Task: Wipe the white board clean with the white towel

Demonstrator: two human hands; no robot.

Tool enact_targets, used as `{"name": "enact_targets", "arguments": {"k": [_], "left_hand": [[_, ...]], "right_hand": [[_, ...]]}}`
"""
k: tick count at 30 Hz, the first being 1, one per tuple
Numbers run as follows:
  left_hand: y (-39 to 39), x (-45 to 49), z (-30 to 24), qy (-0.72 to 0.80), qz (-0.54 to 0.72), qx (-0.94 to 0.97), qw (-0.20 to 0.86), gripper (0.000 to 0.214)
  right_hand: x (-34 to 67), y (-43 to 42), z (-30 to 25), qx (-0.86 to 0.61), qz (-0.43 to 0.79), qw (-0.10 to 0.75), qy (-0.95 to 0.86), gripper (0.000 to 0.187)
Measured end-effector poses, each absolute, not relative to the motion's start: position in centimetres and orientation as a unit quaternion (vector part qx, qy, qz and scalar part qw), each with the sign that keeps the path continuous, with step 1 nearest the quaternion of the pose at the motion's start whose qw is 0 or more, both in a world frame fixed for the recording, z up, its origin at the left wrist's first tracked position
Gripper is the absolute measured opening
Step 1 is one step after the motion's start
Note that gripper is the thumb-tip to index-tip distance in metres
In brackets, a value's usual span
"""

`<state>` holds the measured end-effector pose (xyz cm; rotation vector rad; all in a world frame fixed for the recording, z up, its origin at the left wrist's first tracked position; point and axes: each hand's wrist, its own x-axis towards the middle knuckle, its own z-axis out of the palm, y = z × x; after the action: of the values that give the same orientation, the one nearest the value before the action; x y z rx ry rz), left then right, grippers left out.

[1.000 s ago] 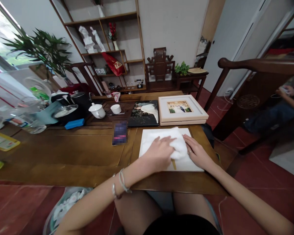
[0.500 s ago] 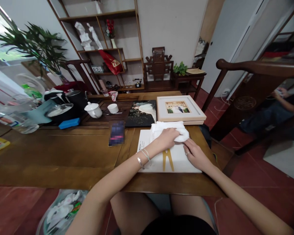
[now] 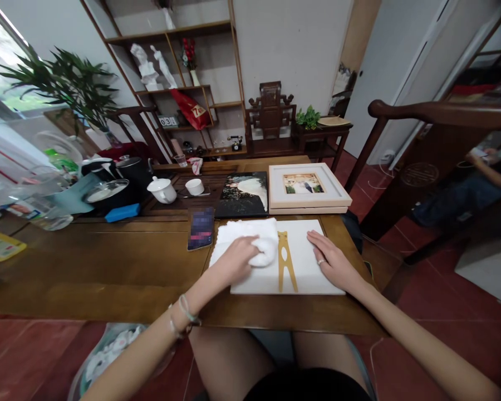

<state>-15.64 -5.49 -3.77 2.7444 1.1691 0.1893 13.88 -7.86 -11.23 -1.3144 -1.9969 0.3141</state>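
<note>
My left hand grips a bunched white towel, its fingers closed into the cloth. The towel lies over the left part of a flat white panel, which has a gold A-shaped mark near its middle. On the panel's right side rests my right hand, laid flat with its fingers stretched out and a ring on one of them. Both hands are apart, with the gold mark between them.
Behind the panel lie a dark photo panel and a light wooden picture frame. To the left are a phone, a white lidded cup, a small white cup and a blue sponge. A waste bin stands below the table.
My left hand has slid the towel from the panel's upper middle to its left side, uncovering the gold mark's top. My right hand stays on the panel, now apart from the towel.
</note>
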Motion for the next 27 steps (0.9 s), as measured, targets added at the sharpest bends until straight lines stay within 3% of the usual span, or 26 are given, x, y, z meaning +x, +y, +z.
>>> {"name": "enact_targets", "arguments": {"k": [5, 14, 23, 27], "left_hand": [[-7.7, -16.4, -3.6, 0.325, 0.095, 0.931, 0.136, 0.03], [-1.3, -15.1, -3.2, 0.377, 0.046, 0.918, 0.114, 0.039], [-9.5, -17.2, -1.1, 0.315, 0.008, 0.929, 0.191, 0.039], [-8.9, -17.1, -0.9, 0.325, -0.008, 0.925, 0.197, 0.041]], "right_hand": [[13.8, -7.9, -11.0, -0.514, 0.127, 0.353, -0.771, 0.042], [13.9, -7.9, -11.0, -0.507, 0.127, 0.361, -0.772, 0.04], [13.8, -7.9, -11.1, -0.516, 0.119, 0.352, -0.772, 0.041], [13.8, -7.9, -11.1, -0.516, 0.116, 0.354, -0.772, 0.04]]}}
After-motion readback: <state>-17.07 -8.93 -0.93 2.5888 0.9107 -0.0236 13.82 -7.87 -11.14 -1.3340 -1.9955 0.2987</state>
